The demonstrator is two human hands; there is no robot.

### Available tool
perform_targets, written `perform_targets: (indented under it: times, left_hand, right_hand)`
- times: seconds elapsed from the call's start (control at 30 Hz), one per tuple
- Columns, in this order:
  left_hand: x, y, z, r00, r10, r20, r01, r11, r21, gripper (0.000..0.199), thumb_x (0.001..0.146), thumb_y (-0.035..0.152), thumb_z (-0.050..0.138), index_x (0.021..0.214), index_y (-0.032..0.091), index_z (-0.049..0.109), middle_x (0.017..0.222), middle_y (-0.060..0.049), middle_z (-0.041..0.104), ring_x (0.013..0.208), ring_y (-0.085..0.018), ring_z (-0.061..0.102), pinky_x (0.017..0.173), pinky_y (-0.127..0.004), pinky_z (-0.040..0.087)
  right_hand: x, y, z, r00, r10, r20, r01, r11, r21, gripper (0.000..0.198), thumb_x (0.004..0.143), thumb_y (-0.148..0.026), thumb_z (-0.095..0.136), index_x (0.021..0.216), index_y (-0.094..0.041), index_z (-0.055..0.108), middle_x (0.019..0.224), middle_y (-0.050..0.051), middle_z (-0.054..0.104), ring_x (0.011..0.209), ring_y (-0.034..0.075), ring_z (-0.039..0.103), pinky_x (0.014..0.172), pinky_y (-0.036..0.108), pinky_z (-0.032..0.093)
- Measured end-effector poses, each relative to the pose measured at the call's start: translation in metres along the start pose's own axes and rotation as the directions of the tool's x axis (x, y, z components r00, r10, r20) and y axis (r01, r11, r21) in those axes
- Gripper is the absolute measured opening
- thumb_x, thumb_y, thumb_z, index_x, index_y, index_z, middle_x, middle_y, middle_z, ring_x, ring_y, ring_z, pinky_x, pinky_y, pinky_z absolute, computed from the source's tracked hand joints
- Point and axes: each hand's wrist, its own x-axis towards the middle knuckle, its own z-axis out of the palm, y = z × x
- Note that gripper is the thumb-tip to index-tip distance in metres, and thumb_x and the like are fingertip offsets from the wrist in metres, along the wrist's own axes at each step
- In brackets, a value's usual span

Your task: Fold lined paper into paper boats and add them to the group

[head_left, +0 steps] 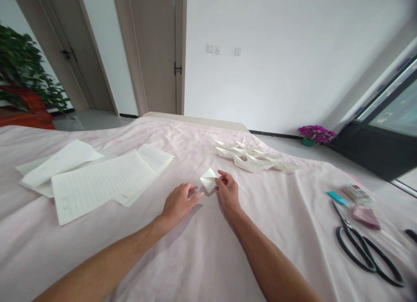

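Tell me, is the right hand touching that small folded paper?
Touching: the head view shows the right hand gripping the folded paper at its right corner.

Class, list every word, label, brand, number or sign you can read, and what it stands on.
No text can be read here.
Small box at right: red marking, too blurred to read.
Lined sheets at left: faint marks, too small to read.
Folded paper in the middle: nothing legible.

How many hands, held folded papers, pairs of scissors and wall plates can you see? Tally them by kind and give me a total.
Left hand and right hand: 2
Held folded paper: 1
Pair of scissors: 1
Wall plates: 3
Total: 7
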Motion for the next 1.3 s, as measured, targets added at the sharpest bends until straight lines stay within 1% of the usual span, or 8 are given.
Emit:
perform_targets:
  times: [0.13,0.3,0.43,0.57,0.73,0.93,1.03,1.3]
  left_hand:
    - [0.01,0.014,0.01,0.996,-0.09,-0.021,0.087,0.991,-0.099,0.027,0.089,0.043,0.055,0.098,0.02,0.066,0.092,-0.004,0.073,0.076,-0.016,0.067,0.065,-0.023,0.042]
    - [0.015,0.005,0.008,0.982,0.018,-0.186,0.005,0.992,0.125,0.017,0.091,0.031,0.056,0.098,0.022,0.069,0.089,-0.003,0.073,0.078,-0.017,0.066,0.066,-0.025,0.039]
    - [0.014,-0.004,-0.004,0.93,0.29,-0.225,-0.206,0.92,0.334,0.018,0.09,0.025,0.058,0.105,0.026,0.069,0.097,-0.003,0.072,0.089,-0.019,0.064,0.076,-0.029,0.041]
    - [0.014,-0.004,-0.012,0.869,0.439,-0.23,-0.293,0.829,0.476,0.018,0.093,0.029,0.055,0.102,0.025,0.07,0.086,-0.005,0.07,0.084,-0.023,0.061,0.074,-0.035,0.04]
    - [0.019,-0.013,-0.007,0.836,0.448,-0.317,-0.36,0.883,0.3,0.016,0.09,0.035,0.06,0.093,0.022,0.07,0.086,-0.005,0.071,0.084,-0.022,0.061,0.078,-0.035,0.045]
    - [0.028,-0.031,0.003,0.898,0.297,-0.324,-0.33,0.942,-0.051,0.013,0.091,0.024,0.057,0.093,0.02,0.069,0.09,-0.004,0.072,0.084,-0.017,0.066,0.075,-0.028,0.051]
    - [0.028,-0.031,0.004,0.884,0.327,-0.335,-0.36,0.932,-0.039,0.017,0.092,0.021,0.053,0.095,0.02,0.069,0.092,-0.004,0.072,0.085,-0.017,0.067,0.077,-0.028,0.052]
    - [0.021,-0.016,0.001,0.804,0.511,-0.303,-0.472,0.859,0.197,0.023,0.095,0.022,0.049,0.103,0.021,0.07,0.097,-0.006,0.074,0.088,-0.018,0.066,0.083,-0.032,0.051]
  right_hand:
    - [-0.011,-0.007,0.007,0.999,-0.026,0.04,0.024,0.998,0.06,0.042,0.073,-0.025,0.058,0.114,-0.016,0.06,0.077,-0.003,0.053,0.062,0.012,0.052,0.059,0.027,0.049]
    - [-0.018,-0.009,0.004,0.968,-0.233,0.098,0.244,0.96,-0.136,0.043,0.075,-0.02,0.058,0.118,-0.018,0.06,0.098,0.005,0.06,0.085,0.019,0.058,0.074,0.033,0.051]
    - [-0.017,-0.015,-0.003,0.816,-0.552,0.172,0.577,0.765,-0.286,0.04,0.082,-0.02,0.06,0.122,-0.024,0.061,0.116,0.008,0.058,0.106,0.023,0.055,0.09,0.04,0.047]
    - [-0.018,-0.021,-0.003,0.711,-0.653,0.262,0.697,0.603,-0.387,0.028,0.089,-0.021,0.059,0.114,-0.031,0.069,0.107,0.006,0.063,0.099,0.022,0.056,0.088,0.039,0.047]
    - [-0.018,-0.017,-0.001,0.739,-0.609,0.288,0.674,0.659,-0.334,0.017,0.092,-0.02,0.058,0.098,-0.026,0.073,0.088,0.004,0.064,0.084,0.018,0.058,0.077,0.032,0.048]
    - [-0.012,-0.009,-0.001,0.816,-0.52,0.253,0.573,0.787,-0.23,0.015,0.088,-0.015,0.057,0.084,-0.022,0.07,0.08,0.002,0.062,0.075,0.016,0.058,0.068,0.028,0.047]
    - [-0.011,-0.011,-0.002,0.822,-0.492,0.285,0.563,0.778,-0.279,0.015,0.089,-0.018,0.057,0.087,-0.022,0.072,0.081,0.003,0.064,0.076,0.016,0.059,0.07,0.028,0.047]
    - [-0.012,-0.02,-0.008,0.766,-0.519,0.38,0.643,0.61,-0.463,0.019,0.093,-0.032,0.059,0.1,-0.029,0.076,0.089,0.004,0.069,0.084,0.02,0.056,0.079,0.033,0.045]
